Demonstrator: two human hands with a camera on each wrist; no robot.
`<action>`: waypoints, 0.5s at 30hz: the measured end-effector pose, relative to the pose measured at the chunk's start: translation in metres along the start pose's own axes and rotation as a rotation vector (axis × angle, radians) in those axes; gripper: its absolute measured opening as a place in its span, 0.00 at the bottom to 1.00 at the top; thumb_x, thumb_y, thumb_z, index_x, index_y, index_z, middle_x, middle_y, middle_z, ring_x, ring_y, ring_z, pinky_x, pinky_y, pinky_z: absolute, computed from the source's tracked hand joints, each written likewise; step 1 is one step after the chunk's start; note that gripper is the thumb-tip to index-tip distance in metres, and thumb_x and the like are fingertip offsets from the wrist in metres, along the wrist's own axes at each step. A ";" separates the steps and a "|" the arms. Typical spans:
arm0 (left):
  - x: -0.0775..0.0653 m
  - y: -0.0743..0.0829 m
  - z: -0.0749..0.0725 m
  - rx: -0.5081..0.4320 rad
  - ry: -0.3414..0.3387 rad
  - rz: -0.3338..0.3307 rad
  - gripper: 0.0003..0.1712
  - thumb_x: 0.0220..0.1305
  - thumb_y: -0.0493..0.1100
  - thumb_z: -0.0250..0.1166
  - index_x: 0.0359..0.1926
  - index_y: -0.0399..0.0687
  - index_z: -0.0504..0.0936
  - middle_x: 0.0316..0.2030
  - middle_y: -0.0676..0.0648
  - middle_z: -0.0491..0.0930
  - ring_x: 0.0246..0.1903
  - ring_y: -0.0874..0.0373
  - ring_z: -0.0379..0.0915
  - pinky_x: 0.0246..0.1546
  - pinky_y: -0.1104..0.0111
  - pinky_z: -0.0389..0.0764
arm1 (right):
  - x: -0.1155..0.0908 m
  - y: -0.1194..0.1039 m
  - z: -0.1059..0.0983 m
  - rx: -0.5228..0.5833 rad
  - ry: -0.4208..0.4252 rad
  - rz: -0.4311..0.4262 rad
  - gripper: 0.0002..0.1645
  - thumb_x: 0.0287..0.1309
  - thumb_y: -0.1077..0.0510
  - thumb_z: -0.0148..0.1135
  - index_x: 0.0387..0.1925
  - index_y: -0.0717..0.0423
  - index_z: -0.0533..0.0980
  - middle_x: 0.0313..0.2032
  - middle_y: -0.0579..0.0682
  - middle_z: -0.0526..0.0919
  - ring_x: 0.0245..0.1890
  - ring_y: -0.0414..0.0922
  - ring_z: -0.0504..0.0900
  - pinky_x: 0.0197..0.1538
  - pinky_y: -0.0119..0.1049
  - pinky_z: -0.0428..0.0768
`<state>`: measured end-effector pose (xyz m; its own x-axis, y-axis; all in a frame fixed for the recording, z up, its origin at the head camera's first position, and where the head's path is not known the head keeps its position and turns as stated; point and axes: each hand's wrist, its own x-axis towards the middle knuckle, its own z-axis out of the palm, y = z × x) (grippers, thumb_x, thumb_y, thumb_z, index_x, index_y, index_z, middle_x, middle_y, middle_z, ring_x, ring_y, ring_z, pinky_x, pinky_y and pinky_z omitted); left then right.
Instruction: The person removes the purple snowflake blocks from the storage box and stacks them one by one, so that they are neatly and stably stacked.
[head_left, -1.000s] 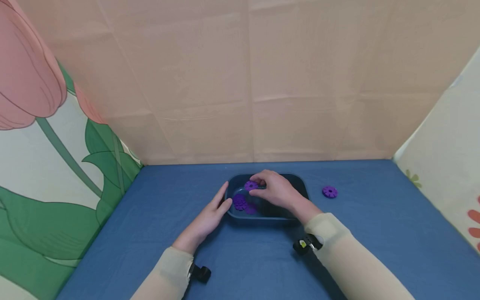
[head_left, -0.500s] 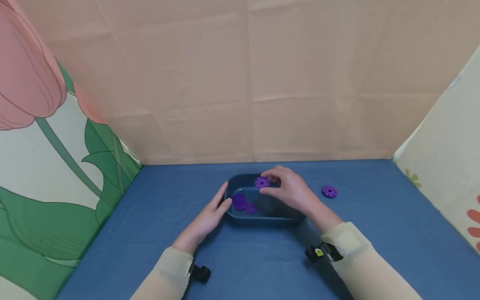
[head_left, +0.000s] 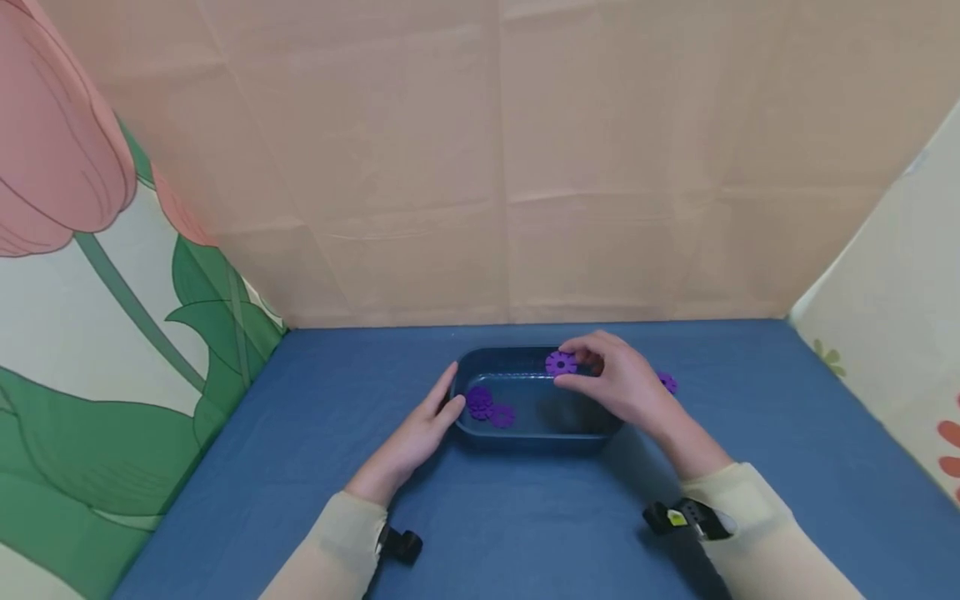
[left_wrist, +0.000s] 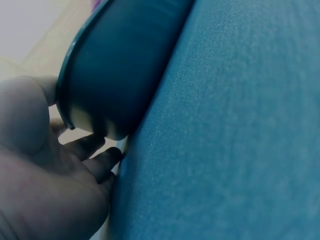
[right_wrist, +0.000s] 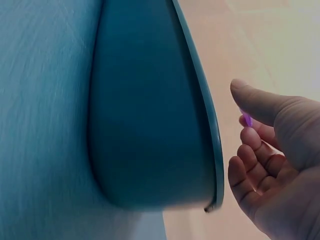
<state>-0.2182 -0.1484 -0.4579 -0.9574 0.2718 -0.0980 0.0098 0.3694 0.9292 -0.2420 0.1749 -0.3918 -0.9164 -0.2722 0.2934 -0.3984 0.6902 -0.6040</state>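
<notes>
My right hand (head_left: 618, 379) pinches a purple notched building disc (head_left: 561, 364) between thumb and fingers, above the right part of a dark blue tub (head_left: 540, 437). Only a sliver of that disc (right_wrist: 246, 119) shows in the right wrist view, beside the tub's rim (right_wrist: 212, 125). Several more purple discs (head_left: 480, 402) lie together at the tub's left end. My left hand (head_left: 412, 437) rests against that end, its fingers fairly straight along the outside. In the left wrist view the thumb touches the rim and the fingertips lie by the end wall (left_wrist: 120, 65).
Another purple disc (head_left: 667, 382) lies on the blue tabletop (head_left: 525, 517) right of the tub, partly hidden behind my right hand. A beige cloth wall (head_left: 450, 208) stands behind the table, with patterned panels at both sides.
My right hand has moved right inside the tub area, carrying the pinched disc from left of the middle to the right part. The left hand and tub have stayed put.
</notes>
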 end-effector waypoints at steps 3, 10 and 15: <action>0.000 0.000 0.000 0.000 -0.003 -0.005 0.38 0.64 0.78 0.50 0.70 0.96 0.43 0.75 0.74 0.40 0.78 0.63 0.32 0.77 0.47 0.41 | -0.002 0.007 -0.004 0.002 0.013 0.010 0.26 0.52 0.41 0.75 0.52 0.41 0.80 0.42 0.43 0.78 0.42 0.46 0.77 0.46 0.41 0.77; 0.000 0.001 0.000 -0.002 -0.003 -0.006 0.38 0.64 0.78 0.50 0.70 0.96 0.43 0.75 0.74 0.40 0.78 0.63 0.32 0.77 0.47 0.40 | -0.003 0.024 -0.015 0.001 0.024 0.058 0.28 0.54 0.37 0.71 0.52 0.45 0.79 0.43 0.48 0.79 0.42 0.47 0.77 0.47 0.43 0.77; 0.000 0.000 0.000 -0.003 0.000 -0.007 0.38 0.64 0.77 0.50 0.70 0.96 0.43 0.75 0.73 0.40 0.78 0.63 0.32 0.77 0.48 0.40 | -0.002 0.036 -0.023 0.005 0.048 0.090 0.29 0.55 0.37 0.71 0.53 0.48 0.79 0.44 0.52 0.79 0.41 0.48 0.78 0.46 0.43 0.78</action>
<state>-0.2182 -0.1487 -0.4575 -0.9574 0.2692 -0.1041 0.0025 0.3685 0.9296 -0.2539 0.2160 -0.3969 -0.9457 -0.1769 0.2729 -0.3149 0.7069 -0.6334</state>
